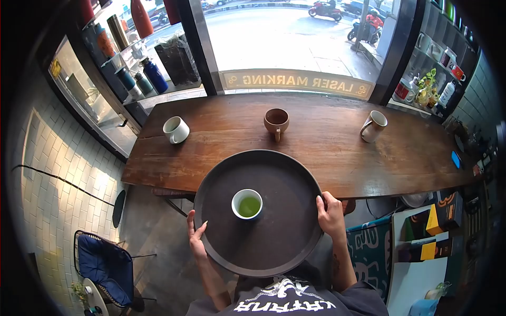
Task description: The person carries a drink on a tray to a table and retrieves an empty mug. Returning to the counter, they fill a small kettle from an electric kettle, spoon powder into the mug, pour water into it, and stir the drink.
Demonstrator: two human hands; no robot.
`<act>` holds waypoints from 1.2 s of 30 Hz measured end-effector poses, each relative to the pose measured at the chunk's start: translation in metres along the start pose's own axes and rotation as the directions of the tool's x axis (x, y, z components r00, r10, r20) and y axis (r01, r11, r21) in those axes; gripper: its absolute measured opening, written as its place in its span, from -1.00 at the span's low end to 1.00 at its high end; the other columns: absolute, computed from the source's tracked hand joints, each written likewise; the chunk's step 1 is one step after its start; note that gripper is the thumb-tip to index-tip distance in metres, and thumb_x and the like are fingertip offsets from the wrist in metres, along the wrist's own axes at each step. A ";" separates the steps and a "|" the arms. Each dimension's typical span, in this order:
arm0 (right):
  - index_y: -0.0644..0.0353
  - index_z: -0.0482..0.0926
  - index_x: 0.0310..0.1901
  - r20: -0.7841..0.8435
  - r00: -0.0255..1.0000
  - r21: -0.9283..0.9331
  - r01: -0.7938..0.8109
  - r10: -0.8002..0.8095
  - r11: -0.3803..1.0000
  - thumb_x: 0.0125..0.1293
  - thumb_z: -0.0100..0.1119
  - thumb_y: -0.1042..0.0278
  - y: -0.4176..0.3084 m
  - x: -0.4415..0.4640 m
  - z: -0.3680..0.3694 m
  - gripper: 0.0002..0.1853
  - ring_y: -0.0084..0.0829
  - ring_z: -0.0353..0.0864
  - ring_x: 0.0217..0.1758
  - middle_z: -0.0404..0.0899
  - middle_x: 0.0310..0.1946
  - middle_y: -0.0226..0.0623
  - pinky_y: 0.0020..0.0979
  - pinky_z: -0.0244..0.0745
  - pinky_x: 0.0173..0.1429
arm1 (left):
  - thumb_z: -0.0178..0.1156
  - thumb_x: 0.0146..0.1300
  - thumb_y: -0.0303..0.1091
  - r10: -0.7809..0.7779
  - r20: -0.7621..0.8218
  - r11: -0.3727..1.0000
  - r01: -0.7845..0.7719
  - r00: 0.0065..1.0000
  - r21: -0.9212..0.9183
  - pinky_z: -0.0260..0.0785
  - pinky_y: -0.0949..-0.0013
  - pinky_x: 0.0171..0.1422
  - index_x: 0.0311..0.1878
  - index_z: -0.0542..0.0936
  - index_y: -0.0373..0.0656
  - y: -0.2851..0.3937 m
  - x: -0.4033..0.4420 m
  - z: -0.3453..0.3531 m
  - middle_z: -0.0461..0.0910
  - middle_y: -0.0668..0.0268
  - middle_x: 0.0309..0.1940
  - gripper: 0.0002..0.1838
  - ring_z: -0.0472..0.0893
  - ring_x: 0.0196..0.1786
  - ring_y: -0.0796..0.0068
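Note:
A round dark serving tray (pixel 284 231) is held level in front of my body, its far edge overlapping the near edge of the wooden table in view. My left hand (pixel 197 237) grips its left rim, thumb on top. On the right rim, my right hand (pixel 331 215) has its thumb over the edge and fingers curled around the outside. A white cup (pixel 246 204) with green liquid stands upright on the tray, left of its middle. Neither hand touches the cup.
Across the wooden table (pixel 226 126) stand a white mug (pixel 176 130) at left, a brown mug (pixel 276 121) in the middle and a beige mug (pixel 373 126) at right. A blue-cushioned chair (pixel 105 266) is at lower left. Boxes (pixel 443 216) sit at right.

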State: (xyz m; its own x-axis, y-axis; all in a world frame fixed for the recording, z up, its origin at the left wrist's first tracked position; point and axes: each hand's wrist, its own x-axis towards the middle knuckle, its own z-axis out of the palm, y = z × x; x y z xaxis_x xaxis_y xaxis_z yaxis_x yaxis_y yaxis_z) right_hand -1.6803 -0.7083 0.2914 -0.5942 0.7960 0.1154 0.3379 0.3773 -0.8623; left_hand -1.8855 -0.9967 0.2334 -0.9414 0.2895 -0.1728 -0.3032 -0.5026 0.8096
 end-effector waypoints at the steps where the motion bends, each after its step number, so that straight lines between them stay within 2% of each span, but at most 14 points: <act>1: 0.39 0.50 -0.34 -0.011 1.000 -0.037 0.014 -0.015 0.999 0.41 0.06 0.41 -0.004 0.004 -0.001 -0.79 -0.15 0.52 -0.60 0.47 -0.64 0.05 -0.22 0.33 -0.44 | -0.02 0.23 -0.66 0.000 -0.005 1.000 0.000 1.000 -0.003 0.28 0.25 0.45 0.38 0.39 -0.09 -0.002 0.004 0.000 0.32 0.23 0.37 -0.39 0.42 0.35 0.25; 2: 0.38 0.50 -0.35 -0.021 0.999 -0.074 0.028 -0.030 0.997 0.40 0.06 0.41 -0.006 0.008 -0.001 -0.80 -0.03 0.57 -0.57 0.48 -0.63 0.10 -0.18 0.35 -0.43 | -0.02 0.23 -0.66 -0.031 0.024 0.999 0.032 0.999 -0.025 0.28 0.25 0.45 0.38 0.39 -0.09 -0.003 0.007 -0.001 0.32 0.23 0.37 -0.39 0.41 0.36 0.25; 6: 0.36 0.48 -0.42 -0.005 0.999 -0.154 -0.035 0.035 0.987 0.37 0.14 0.41 -0.005 0.016 0.003 -0.77 -0.12 0.45 -0.66 0.43 -0.68 0.04 -0.22 0.26 -0.48 | -0.03 0.22 -0.66 -0.052 0.083 0.998 0.049 0.995 0.039 0.27 0.26 0.46 0.36 0.40 -0.09 -0.002 0.024 -0.003 0.30 0.22 0.38 -0.40 0.40 0.36 0.26; 8: 0.32 0.46 -0.44 0.033 0.999 -0.293 -0.011 0.021 0.956 0.37 0.13 0.33 -0.004 0.018 0.004 -0.73 0.16 0.56 -0.53 0.47 -0.67 0.12 -0.02 0.38 -0.39 | -0.04 0.22 -0.66 -0.054 0.090 0.996 0.048 0.994 0.069 0.28 0.26 0.45 0.37 0.39 -0.10 0.001 0.030 -0.001 0.31 0.21 0.37 -0.40 0.40 0.37 0.25; 13: 0.31 0.46 -0.46 0.043 0.998 -0.350 -0.028 0.046 0.936 0.37 0.15 0.30 -0.003 0.024 0.006 -0.71 0.18 0.55 -0.52 0.48 -0.66 0.13 0.01 0.39 -0.38 | -0.09 0.23 -0.67 -0.080 0.115 0.993 0.069 0.990 0.092 0.29 0.25 0.45 0.42 0.32 -0.05 0.017 0.024 0.030 0.30 0.18 0.37 -0.35 0.38 0.38 0.23; 16: 0.30 0.46 -0.47 0.040 0.998 -0.345 -0.040 0.057 0.938 0.36 0.16 0.29 -0.008 0.031 0.006 -0.70 0.17 0.56 -0.51 0.47 -0.67 0.13 0.00 0.39 -0.38 | -0.15 0.29 -0.63 -0.079 0.086 0.996 0.075 0.993 0.050 0.30 0.21 0.44 0.49 0.22 0.11 0.015 0.023 0.039 0.28 0.14 0.39 -0.31 0.38 0.38 0.21; 20: 0.29 0.47 -0.46 0.023 0.998 -0.366 -0.038 0.050 0.930 0.36 0.17 0.27 -0.006 0.033 0.005 -0.70 0.15 0.57 -0.50 0.48 -0.67 0.11 0.00 0.39 -0.36 | -0.08 0.33 -0.52 -0.055 -0.023 0.996 0.056 0.998 0.072 0.36 0.19 0.40 0.44 0.28 -0.04 0.013 0.019 0.044 0.37 0.11 0.34 -0.42 0.46 0.32 0.20; 22: 0.30 0.48 -0.45 0.025 0.998 -0.380 -0.049 0.063 0.923 0.36 0.18 0.26 -0.006 0.033 0.005 -0.70 0.14 0.57 -0.50 0.49 -0.66 0.11 -0.01 0.40 -0.35 | 0.00 0.35 -0.36 -0.449 0.031 0.878 0.448 0.893 -0.167 0.42 0.17 0.33 0.33 0.41 -0.22 0.009 0.026 0.020 0.51 0.08 0.22 -0.52 0.55 0.22 0.18; 25: 0.30 0.52 -0.41 -0.010 0.999 -0.390 -0.044 0.044 0.920 0.35 0.20 0.24 -0.002 0.032 0.006 -0.71 0.13 0.61 -0.46 0.53 -0.63 0.10 -0.02 0.44 -0.32 | 0.06 0.34 -0.23 -0.476 0.152 0.838 0.499 0.866 -0.221 0.47 0.15 0.27 0.20 0.50 -0.32 0.013 0.021 0.021 0.61 0.08 0.10 -0.54 0.62 0.12 0.16; 27: 0.32 0.47 -0.49 -0.069 0.997 -0.373 -0.008 -0.019 0.928 0.31 0.26 0.28 0.004 0.033 0.006 -0.68 -0.06 0.50 -0.63 0.45 -0.70 -0.05 -0.18 0.32 -0.46 | 0.06 0.35 -0.21 -0.493 0.090 0.846 0.501 0.865 -0.182 0.51 0.18 0.21 0.16 0.52 -0.31 0.017 0.015 0.034 0.63 0.10 0.06 -0.57 0.64 0.07 0.20; 28: 0.32 0.47 -0.49 -0.076 0.997 -0.373 -0.014 -0.016 0.928 0.31 0.26 0.28 0.004 0.033 0.006 -0.68 -0.06 0.50 -0.63 0.45 -0.70 -0.05 -0.18 0.32 -0.46 | 0.06 0.36 -0.19 -0.501 0.028 0.854 0.499 0.865 -0.149 0.54 0.21 0.15 0.12 0.55 -0.29 0.018 0.013 0.041 0.65 0.13 0.01 -0.59 0.66 0.02 0.23; 32: 0.31 0.47 -0.50 -0.120 0.993 -0.360 -0.028 -0.017 0.932 0.29 0.30 0.27 0.006 0.032 0.003 -0.67 -0.11 0.48 -0.66 0.45 -0.71 -0.08 -0.20 0.31 -0.48 | 0.08 0.38 -0.22 -0.467 -0.001 0.881 0.465 0.884 -0.086 0.55 0.23 0.13 0.13 0.54 -0.31 0.013 0.010 0.048 0.65 0.14 0.01 -0.60 0.67 0.00 0.25; 34: 0.31 0.47 -0.51 -0.130 0.991 -0.363 -0.028 -0.021 0.931 0.28 0.31 0.26 0.005 0.033 0.000 -0.66 -0.12 0.47 -0.66 0.45 -0.71 -0.08 -0.20 0.30 -0.48 | 0.08 0.40 -0.25 -0.363 0.005 0.930 0.361 0.932 0.072 0.55 0.26 0.13 0.14 0.53 -0.32 0.002 0.014 0.037 0.64 0.15 0.01 -0.62 0.67 0.00 0.28; 36: 0.28 0.58 -0.38 -0.070 0.992 -0.405 -0.125 0.106 0.906 0.30 0.27 0.17 0.000 0.033 -0.005 -0.70 0.06 0.66 -0.40 0.62 -0.54 0.02 -0.09 0.50 -0.28 | 0.06 0.42 -0.25 -0.344 -0.008 0.934 0.343 0.939 0.104 0.54 0.27 0.13 0.15 0.53 -0.33 -0.004 0.014 0.033 0.64 0.15 0.02 -0.62 0.66 0.01 0.29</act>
State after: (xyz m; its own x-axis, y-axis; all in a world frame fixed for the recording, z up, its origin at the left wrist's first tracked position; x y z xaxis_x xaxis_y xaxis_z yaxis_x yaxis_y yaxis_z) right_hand -1.6962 -0.6794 0.2975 -0.5024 0.8627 0.0576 0.6760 0.4335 -0.5959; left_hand -1.8924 -0.9639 0.2462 -0.7810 0.4379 -0.4452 -0.5904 -0.2856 0.7549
